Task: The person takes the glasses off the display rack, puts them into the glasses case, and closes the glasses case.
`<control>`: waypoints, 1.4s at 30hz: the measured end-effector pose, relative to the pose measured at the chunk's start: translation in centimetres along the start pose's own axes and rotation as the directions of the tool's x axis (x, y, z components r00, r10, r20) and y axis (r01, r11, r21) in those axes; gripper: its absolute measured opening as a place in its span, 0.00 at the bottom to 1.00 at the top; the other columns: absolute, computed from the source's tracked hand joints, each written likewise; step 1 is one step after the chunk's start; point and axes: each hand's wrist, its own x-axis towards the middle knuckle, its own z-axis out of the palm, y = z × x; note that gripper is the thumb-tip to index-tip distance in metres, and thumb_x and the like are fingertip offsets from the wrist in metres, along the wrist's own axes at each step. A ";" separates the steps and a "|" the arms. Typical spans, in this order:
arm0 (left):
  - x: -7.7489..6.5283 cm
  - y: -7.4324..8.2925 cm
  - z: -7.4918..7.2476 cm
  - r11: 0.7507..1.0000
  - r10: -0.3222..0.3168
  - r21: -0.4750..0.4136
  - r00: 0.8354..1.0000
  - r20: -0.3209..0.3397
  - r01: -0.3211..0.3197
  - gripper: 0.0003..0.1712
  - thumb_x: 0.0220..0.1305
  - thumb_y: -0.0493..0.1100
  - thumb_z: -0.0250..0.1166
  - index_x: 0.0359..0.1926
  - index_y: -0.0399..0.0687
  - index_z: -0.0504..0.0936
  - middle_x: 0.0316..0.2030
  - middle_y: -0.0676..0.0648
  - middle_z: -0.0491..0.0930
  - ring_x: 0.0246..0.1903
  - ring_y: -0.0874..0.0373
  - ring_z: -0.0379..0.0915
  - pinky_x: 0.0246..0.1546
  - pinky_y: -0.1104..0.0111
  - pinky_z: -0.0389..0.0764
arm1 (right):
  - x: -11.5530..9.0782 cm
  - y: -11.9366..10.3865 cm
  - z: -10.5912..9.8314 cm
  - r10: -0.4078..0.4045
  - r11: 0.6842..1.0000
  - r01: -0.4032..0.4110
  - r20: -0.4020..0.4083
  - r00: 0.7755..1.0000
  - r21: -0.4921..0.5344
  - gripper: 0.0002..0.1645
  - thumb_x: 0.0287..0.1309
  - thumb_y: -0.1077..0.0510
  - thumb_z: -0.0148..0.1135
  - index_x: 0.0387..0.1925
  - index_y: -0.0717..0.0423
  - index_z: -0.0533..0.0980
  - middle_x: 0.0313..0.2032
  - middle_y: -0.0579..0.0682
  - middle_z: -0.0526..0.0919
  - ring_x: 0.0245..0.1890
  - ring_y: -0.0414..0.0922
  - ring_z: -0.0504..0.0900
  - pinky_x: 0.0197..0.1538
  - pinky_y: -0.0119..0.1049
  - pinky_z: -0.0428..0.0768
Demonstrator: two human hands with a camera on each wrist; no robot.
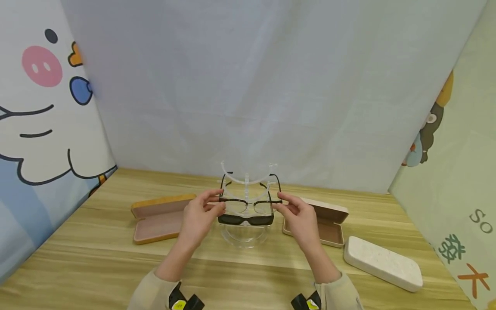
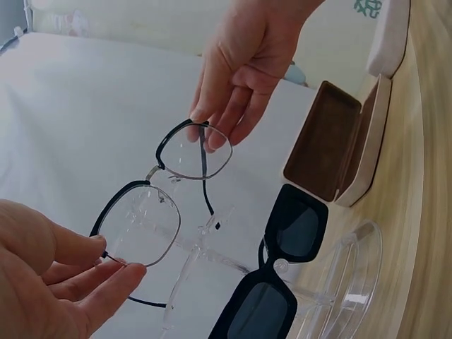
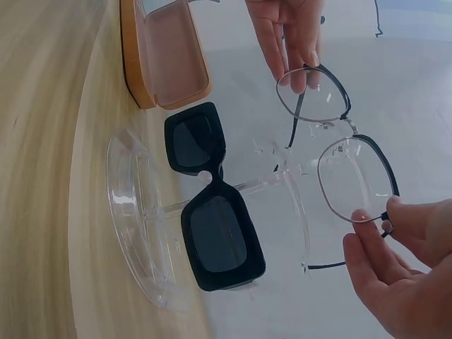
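Both hands hold a pair of eyeglasses (image 2: 119, 200) with dark upper rims and thin metal lower rims, one hand at each end of the front. My left hand (image 1: 197, 217) pinches one outer corner between thumb and fingers; my right hand (image 1: 302, 218) pinches the other. The temples are unfolded and point away, towards the upper part of a clear display stand (image 3: 123, 205). Lower on that stand sits a pair of black sunglasses (image 3: 220, 236) with thick rectangular rims, below the eyeglasses in the head view.
An open yellow glasses case (image 1: 156, 227) with pink lining lies on the wooden table (image 1: 248, 284) at left. Behind my right hand stands an open pale case (image 1: 332, 234) with brown lining. A closed white case (image 1: 381, 261) lies farther right. A pale cloth (image 1: 248, 86) hangs behind.
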 end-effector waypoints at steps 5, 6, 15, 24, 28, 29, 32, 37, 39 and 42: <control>-0.4 0.4 0.1 0.999 0.013 -0.040 1.000 0.015 -0.012 0.19 0.59 0.38 0.61 0.53 0.46 0.75 0.47 0.43 0.76 0.38 0.54 0.80 0.38 0.64 0.80 | -0.4 0.0 -0.3 -0.041 0.999 0.041 -0.027 0.999 -0.003 0.17 0.53 0.58 0.64 0.47 0.51 0.78 0.37 0.54 0.83 0.34 0.37 0.80 0.34 0.27 0.74; -0.4 0.4 0.0 0.999 0.011 -0.050 1.000 0.019 -0.011 0.18 0.59 0.37 0.61 0.52 0.46 0.75 0.47 0.43 0.76 0.38 0.54 0.80 0.38 0.64 0.80 | -0.5 0.0 -0.4 -0.048 0.999 0.048 -0.031 0.998 0.001 0.17 0.52 0.58 0.64 0.47 0.51 0.79 0.38 0.54 0.83 0.34 0.37 0.79 0.35 0.26 0.74; -1.2 1.0 -0.3 0.984 0.001 -0.180 0.998 0.061 0.010 0.13 0.58 0.33 0.61 0.45 0.41 0.78 0.47 0.41 0.74 0.36 0.49 0.81 0.39 0.65 0.80 | -1.3 -0.6 -1.0 -0.101 0.994 0.102 -0.060 0.993 0.025 0.16 0.53 0.61 0.63 0.46 0.56 0.79 0.43 0.53 0.81 0.36 0.34 0.80 0.40 0.25 0.78; -2.1 1.6 -0.5 0.988 0.029 -0.154 0.995 0.094 -0.015 0.12 0.58 0.35 0.62 0.45 0.41 0.79 0.60 0.46 0.62 0.33 0.56 0.80 0.37 0.71 0.80 | -2.4 -1.0 -1.6 -0.125 0.990 0.130 -0.103 0.987 0.044 0.14 0.51 0.61 0.65 0.42 0.58 0.80 0.36 0.43 0.82 0.35 0.34 0.80 0.39 0.25 0.78; -2.4 2.0 -0.6 0.988 0.037 -0.150 0.994 0.102 -0.021 0.12 0.59 0.35 0.61 0.45 0.43 0.79 0.62 0.47 0.62 0.34 0.54 0.80 0.37 0.71 0.80 | -2.9 -1.4 -1.8 -0.148 0.986 0.157 -0.129 0.981 0.060 0.15 0.50 0.63 0.65 0.42 0.60 0.80 0.38 0.39 0.81 0.35 0.35 0.81 0.37 0.25 0.78; -2.5 2.2 -0.6 0.989 0.038 -0.149 0.994 0.104 -0.022 0.12 0.59 0.35 0.61 0.45 0.44 0.79 0.62 0.47 0.62 0.34 0.53 0.81 0.37 0.70 0.80 | -3.0 -1.4 -1.9 -0.151 0.985 0.161 -0.134 0.979 0.065 0.15 0.49 0.63 0.65 0.42 0.60 0.80 0.38 0.40 0.82 0.35 0.35 0.81 0.37 0.25 0.78; -2.8 2.5 -0.5 0.989 0.048 -0.143 0.993 0.107 -0.033 0.12 0.58 0.35 0.62 0.45 0.45 0.79 0.63 0.49 0.63 0.34 0.52 0.81 0.36 0.70 0.80 | -3.3 -1.8 -2.1 -0.156 0.984 0.167 -0.151 0.976 0.063 0.15 0.50 0.63 0.64 0.42 0.59 0.80 0.38 0.40 0.82 0.35 0.34 0.81 0.35 0.24 0.78; -3.4 3.3 -0.5 0.990 0.082 -0.120 0.992 0.098 -0.070 0.12 0.57 0.36 0.63 0.44 0.46 0.80 0.62 0.51 0.64 0.32 0.56 0.81 0.35 0.70 0.81 | -3.9 -2.5 -2.4 -0.191 0.978 0.203 -0.171 0.967 0.051 0.14 0.51 0.66 0.63 0.42 0.61 0.80 0.34 0.38 0.83 0.33 0.33 0.81 0.30 0.22 0.76; -3.7 3.7 -0.6 0.989 0.100 -0.120 0.990 0.095 -0.089 0.12 0.56 0.36 0.64 0.43 0.46 0.80 0.62 0.50 0.64 0.31 0.57 0.81 0.34 0.70 0.81 | -4.1 -2.7 -2.6 -0.211 0.972 0.226 -0.172 0.962 0.071 0.14 0.51 0.68 0.62 0.43 0.64 0.79 0.33 0.38 0.82 0.34 0.34 0.82 0.32 0.22 0.77; -4.1 4.3 -0.6 0.984 0.129 -0.133 0.987 0.091 -0.116 0.12 0.55 0.35 0.64 0.42 0.45 0.81 0.60 0.50 0.66 0.29 0.57 0.81 0.33 0.70 0.81 | -4.4 -3.1 -2.9 -0.231 0.963 0.251 -0.172 0.958 0.101 0.14 0.52 0.69 0.60 0.43 0.67 0.78 0.34 0.41 0.82 0.35 0.36 0.82 0.34 0.23 0.78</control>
